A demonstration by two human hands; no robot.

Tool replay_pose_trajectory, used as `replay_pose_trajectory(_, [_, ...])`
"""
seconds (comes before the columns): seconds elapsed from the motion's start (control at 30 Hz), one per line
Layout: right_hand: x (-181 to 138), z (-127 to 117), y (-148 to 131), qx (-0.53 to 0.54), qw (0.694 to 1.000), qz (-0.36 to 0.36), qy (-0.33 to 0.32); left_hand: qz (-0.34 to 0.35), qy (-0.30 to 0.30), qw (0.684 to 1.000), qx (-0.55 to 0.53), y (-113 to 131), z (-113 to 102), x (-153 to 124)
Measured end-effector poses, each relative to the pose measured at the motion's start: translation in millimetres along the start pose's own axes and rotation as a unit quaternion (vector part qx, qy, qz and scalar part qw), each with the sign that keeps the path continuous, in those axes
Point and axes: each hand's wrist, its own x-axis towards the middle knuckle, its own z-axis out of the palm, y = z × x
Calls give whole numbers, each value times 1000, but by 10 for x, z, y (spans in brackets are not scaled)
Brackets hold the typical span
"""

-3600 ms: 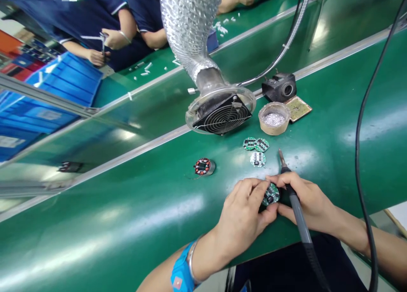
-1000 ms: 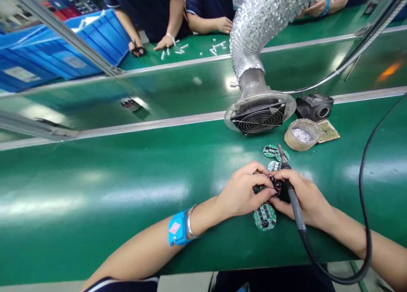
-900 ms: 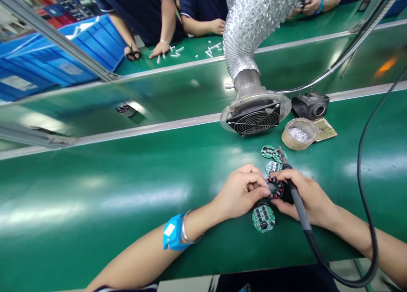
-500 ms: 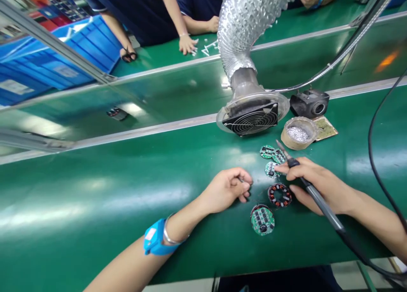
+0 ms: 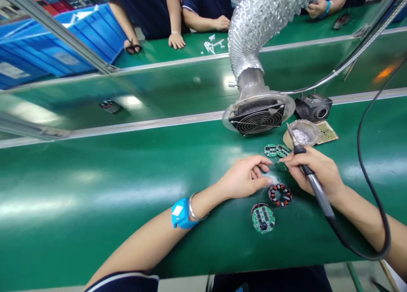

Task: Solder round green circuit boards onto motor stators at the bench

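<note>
So, from where I'm standing, left to right: left hand (image 5: 246,177) half open, fingers loosely curled, nothing visible in it, thumb just beside the coil ring; can't tell if touching. Board-topped motor piece (image 5: 262,217) sits on the table (image 5: 95,198) nearest the person, board face up, round black part toward the person. Beyond it two flat boards (image 5: 270,150), overlapping or touching. Coil ring (image 5: 280,195) lies between motor piece and boards, open face up, axis roughly upright, no real long axis; thin wires off its left side. Right hand (image 5: 326,171) closed round the soldering iron (image 5: 315,184), with a greenish sliver at the fingertips, maybe a board edge-on, can't be sure. Iron's long axis runs from cord at near right to tip at far left, tip pointing away from the person, in line with the solder pot (image 5: 314,133); contact unclear. Doing this well, I'd judge: treat tip as hot, keep it angled off the left fingers, pinch boards by the rim, don't snag those wires.
</note>
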Motion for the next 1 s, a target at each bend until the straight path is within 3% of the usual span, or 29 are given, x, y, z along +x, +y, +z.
replay_pose_trajectory(0.07, [11,0,-138,11,997,65,37,8,-6,1000,-15,66,16,29])
replay_pose_trajectory(0.13, [21,-1,-251,27,993,109,29,-4,-3,999,-39,116,32,38])
replay_pose_trajectory(0.3, [-6,-53,-351,54,997,12,-54,-30,-38,993,-103,144,14,-3])
replay_pose_trajectory(0.43, [-115,-164,-433,35,997,31,-66,85,-78,993,19,54,-112,-59])
replay_pose_trajectory(0.53, [-205,-231,-536,32,989,67,-130,190,-93,972,107,-83,-188,-93])
replay_pose_trajectory(0.7, [-250,-174,-609,41,981,67,-175,269,-96,955,82,-204,-172,-102])
replay_pose_trajectory(0.77, [-243,-136,-587,53,980,64,-179,253,-79,963,40,-193,-163,-94])
replay_pose_trajectory(0.87, [-235,-104,-531,73,977,67,-189,170,-53,983,-52,-150,-154,-77])
replay_pose_trajectory(1.0, [-232,-81,-468,98,974,75,-187,52,-77,987,-132,-38,-89,-71])
